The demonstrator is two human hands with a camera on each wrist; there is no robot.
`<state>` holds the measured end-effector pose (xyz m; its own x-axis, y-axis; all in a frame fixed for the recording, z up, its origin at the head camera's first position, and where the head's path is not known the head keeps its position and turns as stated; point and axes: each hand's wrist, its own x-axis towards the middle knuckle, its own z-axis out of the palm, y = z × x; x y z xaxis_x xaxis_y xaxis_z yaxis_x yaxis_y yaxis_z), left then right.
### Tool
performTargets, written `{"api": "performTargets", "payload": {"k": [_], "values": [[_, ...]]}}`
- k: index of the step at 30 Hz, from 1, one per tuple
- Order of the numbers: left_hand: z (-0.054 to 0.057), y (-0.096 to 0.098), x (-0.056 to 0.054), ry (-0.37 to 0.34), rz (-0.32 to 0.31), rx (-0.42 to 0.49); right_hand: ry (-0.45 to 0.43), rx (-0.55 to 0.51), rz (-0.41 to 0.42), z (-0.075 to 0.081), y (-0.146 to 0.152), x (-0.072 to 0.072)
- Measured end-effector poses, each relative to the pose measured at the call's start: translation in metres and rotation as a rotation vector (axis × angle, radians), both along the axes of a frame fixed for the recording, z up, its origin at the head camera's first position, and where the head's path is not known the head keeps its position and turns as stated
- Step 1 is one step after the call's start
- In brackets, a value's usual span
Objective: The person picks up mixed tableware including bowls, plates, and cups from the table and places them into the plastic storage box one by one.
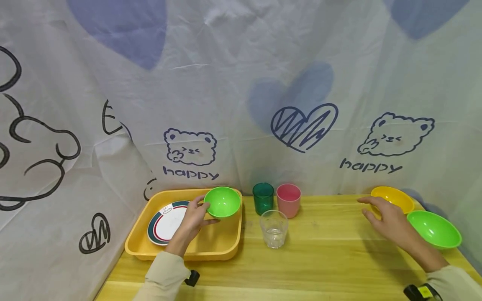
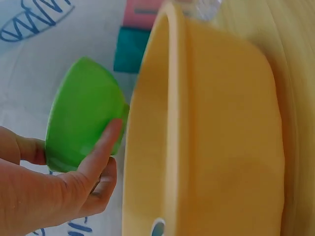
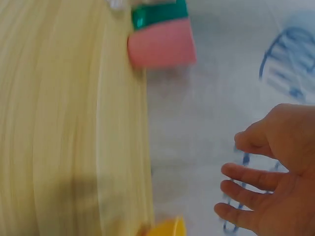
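Note:
My left hand grips a small green bowl by its left side, thumb at the rim and fingers under it. The bowl is over the right part of a yellow tray, its outside wall facing the left wrist view. Inside the tray, on the left, lies a white plate with a dark green and red rim, partly hidden by my hand. My right hand hovers with spread fingers and nothing in it. Nearest to it are a yellow bowl and a larger green bowl on the wooden table.
Between the hands stand a dark green cup, a pink cup and a clear glass. A printed white cloth hangs behind the wooden table and along its left side.

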<state>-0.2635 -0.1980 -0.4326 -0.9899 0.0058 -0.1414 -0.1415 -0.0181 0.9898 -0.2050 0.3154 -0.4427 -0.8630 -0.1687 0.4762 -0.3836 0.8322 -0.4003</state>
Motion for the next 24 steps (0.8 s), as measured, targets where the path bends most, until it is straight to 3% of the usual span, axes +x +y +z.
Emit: {"api": "performTargets", "payload": {"k": [5,13,20,24], "values": [[-0.008,-0.009,-0.013,-0.031,0.019,-0.062,-0.007,0.059,-0.056,-0.008,0.043,-0.006],[-0.023,-0.019,-0.03,-0.093,0.008,-0.112,-0.113,0.236,-0.184,-0.018,0.099,-0.011],[-0.031,-0.02,-0.04,-0.122,-0.019,-0.124,-0.225,0.246,-0.294,-0.03,0.134,-0.018],[-0.034,-0.019,-0.042,-0.136,-0.035,-0.122,-0.319,0.261,-0.314,-0.033,0.145,-0.02]]}}
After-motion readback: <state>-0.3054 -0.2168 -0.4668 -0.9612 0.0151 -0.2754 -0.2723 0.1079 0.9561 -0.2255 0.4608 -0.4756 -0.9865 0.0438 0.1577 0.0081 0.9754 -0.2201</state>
